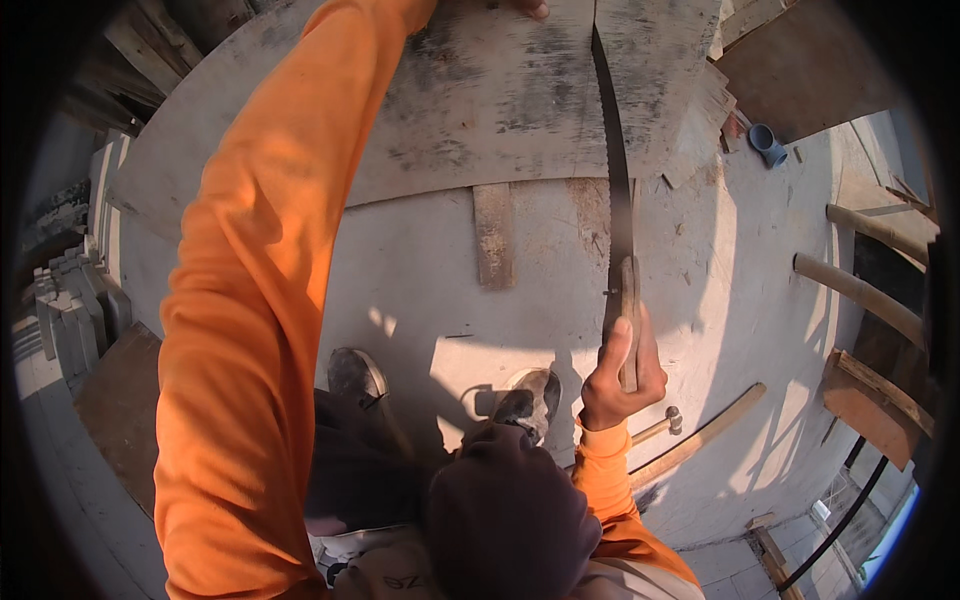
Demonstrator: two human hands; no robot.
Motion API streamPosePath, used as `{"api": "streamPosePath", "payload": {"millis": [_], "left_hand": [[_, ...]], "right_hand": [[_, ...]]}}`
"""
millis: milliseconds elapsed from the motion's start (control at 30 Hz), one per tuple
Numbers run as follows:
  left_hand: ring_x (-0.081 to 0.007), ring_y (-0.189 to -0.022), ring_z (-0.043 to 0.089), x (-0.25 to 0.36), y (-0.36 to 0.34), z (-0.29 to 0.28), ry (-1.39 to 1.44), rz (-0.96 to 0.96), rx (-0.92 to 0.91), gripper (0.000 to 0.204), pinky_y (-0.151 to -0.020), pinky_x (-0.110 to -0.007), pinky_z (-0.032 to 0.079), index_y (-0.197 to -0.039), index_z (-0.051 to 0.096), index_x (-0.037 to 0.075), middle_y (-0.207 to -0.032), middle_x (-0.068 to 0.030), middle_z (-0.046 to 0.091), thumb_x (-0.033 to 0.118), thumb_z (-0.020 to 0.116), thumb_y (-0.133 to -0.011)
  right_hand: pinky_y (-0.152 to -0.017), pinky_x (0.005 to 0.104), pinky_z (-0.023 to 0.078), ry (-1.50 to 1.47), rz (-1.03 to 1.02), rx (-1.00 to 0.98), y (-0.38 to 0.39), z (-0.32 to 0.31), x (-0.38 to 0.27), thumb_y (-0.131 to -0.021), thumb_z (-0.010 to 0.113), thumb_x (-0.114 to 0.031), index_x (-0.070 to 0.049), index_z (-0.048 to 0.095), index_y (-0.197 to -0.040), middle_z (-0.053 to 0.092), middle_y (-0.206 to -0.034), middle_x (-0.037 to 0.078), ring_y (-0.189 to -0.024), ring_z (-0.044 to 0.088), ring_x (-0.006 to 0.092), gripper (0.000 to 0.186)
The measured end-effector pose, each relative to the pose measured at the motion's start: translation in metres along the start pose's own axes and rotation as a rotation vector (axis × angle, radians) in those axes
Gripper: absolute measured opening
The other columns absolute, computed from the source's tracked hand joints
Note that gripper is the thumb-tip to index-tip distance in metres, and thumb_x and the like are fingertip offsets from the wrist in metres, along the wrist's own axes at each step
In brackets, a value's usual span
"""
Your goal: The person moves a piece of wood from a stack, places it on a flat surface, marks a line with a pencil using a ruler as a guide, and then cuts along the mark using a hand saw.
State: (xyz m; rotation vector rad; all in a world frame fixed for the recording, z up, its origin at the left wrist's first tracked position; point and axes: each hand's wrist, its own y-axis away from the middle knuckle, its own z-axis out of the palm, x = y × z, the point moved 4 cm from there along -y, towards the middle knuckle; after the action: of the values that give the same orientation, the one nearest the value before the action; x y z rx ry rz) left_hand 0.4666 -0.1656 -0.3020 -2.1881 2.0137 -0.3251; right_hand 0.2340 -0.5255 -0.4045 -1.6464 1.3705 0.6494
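Observation:
My right hand is closed around the wooden handle of a handsaw. The dark toothed blade runs away from me and lies across the near edge of a worn, black-streaked plywood sheet. A thin cut line continues in the sheet beyond the blade tip. My left arm, in an orange sleeve, reaches to the far side of the sheet. Of my left hand only a fingertip and a bit near the wrist show at the top edge; the remaining fingers are out of the picture.
A hammer and a long wooden strip lie on the floor by my right forearm. A short board pokes out under the sheet. A grey pipe fitting sits far right, near bamboo poles. Stacked grey blocks stand left.

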Motion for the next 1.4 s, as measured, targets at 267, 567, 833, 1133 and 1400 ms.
{"api": "streamPosePath", "payload": {"millis": [267, 567, 833, 1133, 1400], "left_hand": [[-0.0392, -0.111, 0.068, 0.008, -0.002, -0.005, -0.011, 0.072, 0.118, 0.098, -0.093, -0.051, 0.051, -0.127, 0.066, 0.007, -0.116, -0.0201, 0.072, 0.065, 0.09, -0.051], [-0.0376, -0.115, 0.066, 0.009, 0.001, -0.017, -0.011, -0.026, -0.084, 0.097, -0.096, -0.051, 0.051, -0.127, 0.067, 0.007, -0.12, -0.0205, 0.071, 0.065, 0.09, -0.052], [-0.0395, -0.105, 0.07, 0.023, 0.002, -0.007, 0.003, 0.058, 0.137, 0.086, -0.091, -0.052, 0.052, -0.118, 0.07, 0.009, -0.105, -0.0201, 0.074, 0.061, 0.091, -0.052], [-0.0399, -0.103, 0.07, 0.01, 0.002, -0.008, 0.021, 0.01, 0.036, 0.086, -0.09, -0.051, 0.053, -0.113, 0.071, 0.005, -0.104, -0.0203, 0.074, 0.061, 0.092, -0.052], [-0.0392, -0.111, 0.067, 0.019, -0.004, -0.003, 0.013, 0.046, 0.109, 0.093, -0.094, -0.052, 0.05, -0.121, 0.069, 0.007, -0.114, -0.0203, 0.072, 0.064, 0.091, -0.051]], "right_hand": [[-0.069, 0.0264, 0.054, -0.139, -0.084, 0.082, -0.083, 0.052, -0.023, -0.098, 0.066, -0.009, 0.009, 0.071, -0.119, 0.077, -0.088, 0.017, -0.074, 0.068, 0.012, 0.028], [-0.082, 0.031, 0.059, 0.02, 0.112, -0.101, 0.036, -0.021, -0.003, -0.094, 0.061, 0.002, 0.014, 0.065, -0.125, 0.076, -0.11, 0.025, -0.096, 0.077, 0.0251, 0.034], [-0.064, 0.0256, 0.052, -0.208, -0.09, 0.124, -0.123, 0.065, -0.03, -0.096, 0.07, -0.008, 0.007, 0.072, -0.117, 0.075, -0.082, 0.014, -0.067, 0.062, 0.01, 0.026], [-0.075, 0.03, 0.058, 0.077, 0.083, -0.056, 0.05, -0.021, -0.012, -0.097, 0.057, -0.003, 0.012, 0.067, -0.126, 0.077, -0.101, 0.019, -0.086, 0.074, 0.0209, 0.034], [-0.066, 0.0262, 0.054, -0.193, -0.116, 0.073, -0.134, 0.075, -0.034, -0.097, 0.068, -0.007, 0.009, 0.072, -0.116, 0.076, -0.085, 0.016, -0.072, 0.067, 0.0116, 0.025]]}}
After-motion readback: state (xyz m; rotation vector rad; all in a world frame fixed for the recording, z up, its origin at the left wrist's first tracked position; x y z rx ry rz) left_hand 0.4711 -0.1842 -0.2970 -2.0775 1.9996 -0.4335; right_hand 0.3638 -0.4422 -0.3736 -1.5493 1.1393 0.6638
